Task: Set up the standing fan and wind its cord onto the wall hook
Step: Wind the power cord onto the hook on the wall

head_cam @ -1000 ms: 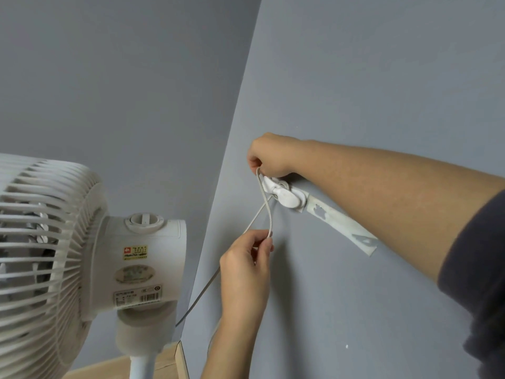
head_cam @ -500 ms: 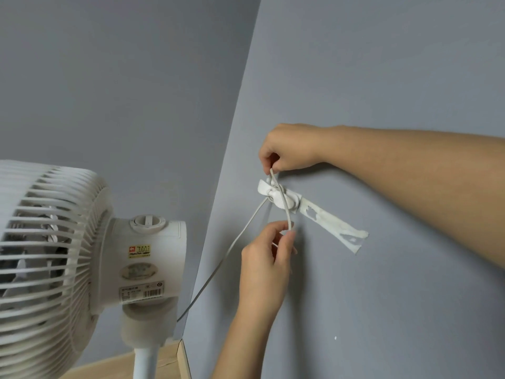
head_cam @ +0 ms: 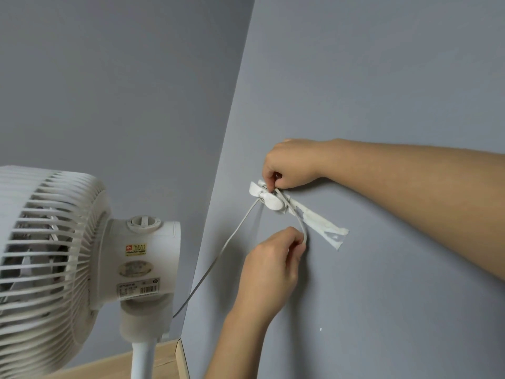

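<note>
Cord (head_cam: 226, 246) strung from behind the standing fan (head_cam: 82, 242) at lower left up to the wall hook (head_cam: 270, 200) in the middle of the frame, looped over it and bent back down. Just above, right hand (head_cam: 289, 165) pinching the cord against the hook. Just below, left hand (head_cam: 270, 266) pinching the loose part. Winding step, likely early, with about one turn on. Next: bring the loose part round under the hook again, snug but gentle, so the hook stays on the wall (head_cam: 382, 77).
</note>
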Tool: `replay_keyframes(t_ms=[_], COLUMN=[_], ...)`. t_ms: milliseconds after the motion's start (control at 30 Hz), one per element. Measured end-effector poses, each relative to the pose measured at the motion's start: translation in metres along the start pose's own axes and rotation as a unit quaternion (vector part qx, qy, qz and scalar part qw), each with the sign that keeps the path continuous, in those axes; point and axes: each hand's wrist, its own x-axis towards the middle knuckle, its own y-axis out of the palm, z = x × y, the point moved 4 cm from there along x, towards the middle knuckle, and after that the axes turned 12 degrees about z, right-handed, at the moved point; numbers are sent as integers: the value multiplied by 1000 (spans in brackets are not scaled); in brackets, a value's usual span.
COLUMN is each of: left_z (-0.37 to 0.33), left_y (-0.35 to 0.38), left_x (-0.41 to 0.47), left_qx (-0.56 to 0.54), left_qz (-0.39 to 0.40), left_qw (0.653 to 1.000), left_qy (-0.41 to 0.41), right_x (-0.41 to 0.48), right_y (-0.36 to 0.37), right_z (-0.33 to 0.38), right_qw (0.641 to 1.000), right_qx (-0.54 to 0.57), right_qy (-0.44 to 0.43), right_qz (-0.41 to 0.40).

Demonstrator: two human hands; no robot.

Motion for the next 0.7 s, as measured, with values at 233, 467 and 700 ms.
replay_keyframes(t_ms=[233,467,700], left_z=[13,62,89], left_y=[7,5,-7], left_x=[0,-11,-22], left_qx=[81,102,43], left_qz=[42,53,-40], left_qw=[995,976,943], left_qy=[-36,-184,-328], right_x=[1,11,30], right_y=[0,8,33], right_z=[1,14,42], right_qw=[1000,998,995], right_qx=[16,-8,-54], right_qy=[-3,-32,-74], right_qz=[-4,-44,49])
